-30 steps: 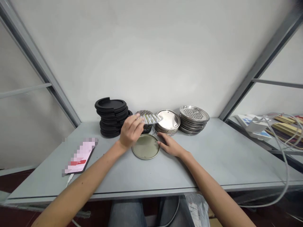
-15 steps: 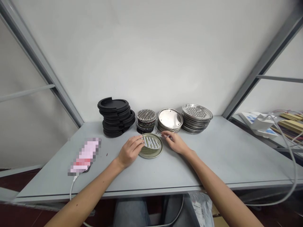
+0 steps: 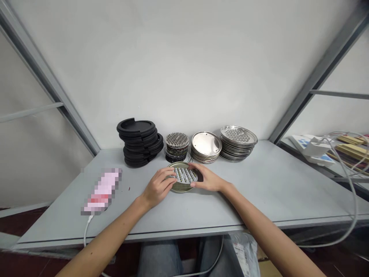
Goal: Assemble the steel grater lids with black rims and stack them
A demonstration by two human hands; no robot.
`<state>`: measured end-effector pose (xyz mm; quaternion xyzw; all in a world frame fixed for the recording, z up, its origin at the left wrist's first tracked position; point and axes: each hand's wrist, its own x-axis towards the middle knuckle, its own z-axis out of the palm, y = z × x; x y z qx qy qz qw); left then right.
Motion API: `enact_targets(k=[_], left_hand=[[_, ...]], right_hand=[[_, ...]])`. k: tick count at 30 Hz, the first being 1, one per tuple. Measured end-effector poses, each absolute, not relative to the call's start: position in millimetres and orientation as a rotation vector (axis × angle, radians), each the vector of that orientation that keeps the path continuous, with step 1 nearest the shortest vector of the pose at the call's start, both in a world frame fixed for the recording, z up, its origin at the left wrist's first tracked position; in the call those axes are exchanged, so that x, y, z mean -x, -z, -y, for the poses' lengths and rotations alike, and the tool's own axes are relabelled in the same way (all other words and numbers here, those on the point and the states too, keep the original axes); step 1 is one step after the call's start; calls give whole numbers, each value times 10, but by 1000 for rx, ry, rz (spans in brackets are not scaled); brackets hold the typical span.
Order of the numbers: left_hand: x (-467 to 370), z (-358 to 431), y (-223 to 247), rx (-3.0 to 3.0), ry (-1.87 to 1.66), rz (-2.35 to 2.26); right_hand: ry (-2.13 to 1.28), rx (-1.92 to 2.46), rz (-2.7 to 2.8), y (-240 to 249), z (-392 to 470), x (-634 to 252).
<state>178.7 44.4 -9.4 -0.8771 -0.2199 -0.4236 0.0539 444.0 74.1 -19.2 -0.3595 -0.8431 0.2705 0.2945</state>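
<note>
Where both hands [image 3: 158,186] face inward, a studded disc [image 3: 185,175] lies between.

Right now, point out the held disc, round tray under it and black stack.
Held disc [image 3: 186,176]: head view, middle of its face.
Round tray [image 3: 181,187]: head view, bare near part.
Black stack [image 3: 139,144]: head view, middle of its side.

Phone screen [image 3: 102,188]: pixelated; you can read nothing.
Bag label [image 3: 241,258]: print too small for you to read.
</note>
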Motion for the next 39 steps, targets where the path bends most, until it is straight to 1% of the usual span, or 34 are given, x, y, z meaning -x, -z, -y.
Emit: enact_targets(k=[12,16,20,25,29,32,35,39], left_hand=[[-1708,-529,149,2805,1436,972],[-1734,-547,172,2683,1627,1174],[-1762,-582,168,2586,1774,1278],[-1790,-596,123,2561,1822,1324],[-1820,-598,90,2558,1831,1326],[-1810,-634,112,2489,1857,1414],[-1757,-682,176,2453,1778,1557],[-1669,-693,228,2575,1405,1514]], right_hand=[[-650,1008,2222,171,-743,-4429],[-511,956,2151,140,-759,-4432],[-354,910,2007,125,-770,-4432],[-249,909,1981,136,-755,-4398],[-248,909,1990,145,-743,-4365],[-237,931,1940,143,-740,-4359],[-219,956,1863,129,-738,-4367],[-215,976,1829,101,-736,-4387]])
